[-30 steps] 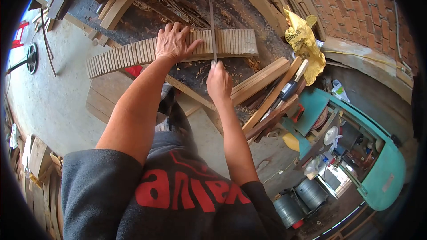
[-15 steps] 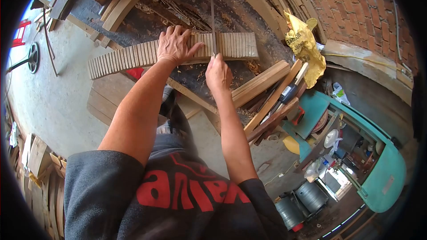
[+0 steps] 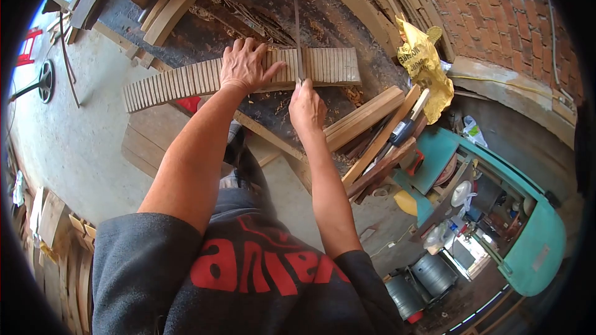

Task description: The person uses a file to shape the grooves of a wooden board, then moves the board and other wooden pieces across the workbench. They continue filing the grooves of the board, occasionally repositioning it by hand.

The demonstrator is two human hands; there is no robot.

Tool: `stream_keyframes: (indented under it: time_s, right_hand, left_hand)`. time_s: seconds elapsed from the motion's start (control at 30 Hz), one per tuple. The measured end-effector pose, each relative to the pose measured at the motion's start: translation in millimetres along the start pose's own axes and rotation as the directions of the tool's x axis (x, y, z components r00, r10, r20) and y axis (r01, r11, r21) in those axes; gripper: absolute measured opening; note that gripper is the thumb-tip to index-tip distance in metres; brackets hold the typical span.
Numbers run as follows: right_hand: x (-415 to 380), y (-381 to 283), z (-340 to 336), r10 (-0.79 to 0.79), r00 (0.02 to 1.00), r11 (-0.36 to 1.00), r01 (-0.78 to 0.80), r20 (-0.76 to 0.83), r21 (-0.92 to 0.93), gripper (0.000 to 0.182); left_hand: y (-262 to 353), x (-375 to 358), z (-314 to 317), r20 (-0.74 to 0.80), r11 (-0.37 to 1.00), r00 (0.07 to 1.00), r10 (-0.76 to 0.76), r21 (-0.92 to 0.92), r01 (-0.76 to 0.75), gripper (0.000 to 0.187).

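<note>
A curved wooden piece (image 3: 180, 82) with many parallel grooves lies across the dark, shaving-strewn workbench (image 3: 347, 22). My left hand (image 3: 246, 67) rests flat on its middle, fingers spread over the far edge and thumb out to the right. To the right of it, my right hand (image 3: 307, 107) is closed around the near end of a long thin metal tool (image 3: 298, 31). The tool lies across the grooved face and points away from me. Its handle is mostly hidden in my fist.
Wooden strips (image 3: 366, 118) and a clamp-like tool (image 3: 402, 131) lie right of my right hand. Beyond them are a yellow bag (image 3: 425, 65) and a green machine (image 3: 537, 254). Curved boards (image 3: 180, 3) lie at the far left.
My right hand and the metal tool have shifted very slightly toward me. My left hand stays in place on the grooved wood.
</note>
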State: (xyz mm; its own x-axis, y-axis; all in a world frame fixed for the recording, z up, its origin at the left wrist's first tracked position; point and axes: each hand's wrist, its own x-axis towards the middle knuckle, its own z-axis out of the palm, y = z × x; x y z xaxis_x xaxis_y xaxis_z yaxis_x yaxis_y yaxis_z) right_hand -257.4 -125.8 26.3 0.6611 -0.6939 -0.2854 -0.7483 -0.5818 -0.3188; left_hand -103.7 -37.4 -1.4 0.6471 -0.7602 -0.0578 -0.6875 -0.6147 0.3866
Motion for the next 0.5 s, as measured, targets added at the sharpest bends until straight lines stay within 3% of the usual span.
stream_keyframes:
  time_s: [0.17,0.23,0.33,0.37,0.47,0.5]
  right_hand:
    - [-70.2,27.1,-0.2,0.081,0.991,0.997,-0.079,0.102,-0.026,0.023]
    - [-81.3,35.9,7.5,-0.007,1.000,1.000,0.007,-0.016,-0.018,0.019]
    - [-40.4,3.4,-8.4,0.047,0.997,0.997,-0.044,0.054,-0.068,0.018]
    - [-27.4,-0.3,-5.5,0.022,1.000,0.996,-0.021,0.009,-0.089,0.018]
    - [-23.2,6.6,0.6,-0.003,1.000,0.997,0.001,-0.027,-0.077,0.018]
    - [-35.3,6.4,-6.6,0.045,0.998,0.997,-0.043,0.033,-0.063,0.018]
  left_hand:
    - [-1.5,1.1,1.9,-0.002,1.000,1.000,-0.019,-0.003,0.019,0.063]
    - [-1.9,0.4,3.7,0.002,1.000,1.000,-0.012,-0.018,0.012,0.063]
    - [-0.2,-0.1,3.7,-0.016,1.000,1.000,-0.005,-0.010,0.005,0.062]
    - [0.9,-0.3,1.4,-0.022,1.000,1.000,-0.007,-0.016,0.006,0.061]
    - [-0.3,-0.5,2.3,-0.024,1.000,1.000,0.001,-0.017,-0.002,0.061]
    - [0.2,-0.1,0.9,-0.022,1.000,1.000,0.002,-0.019,-0.002,0.061]
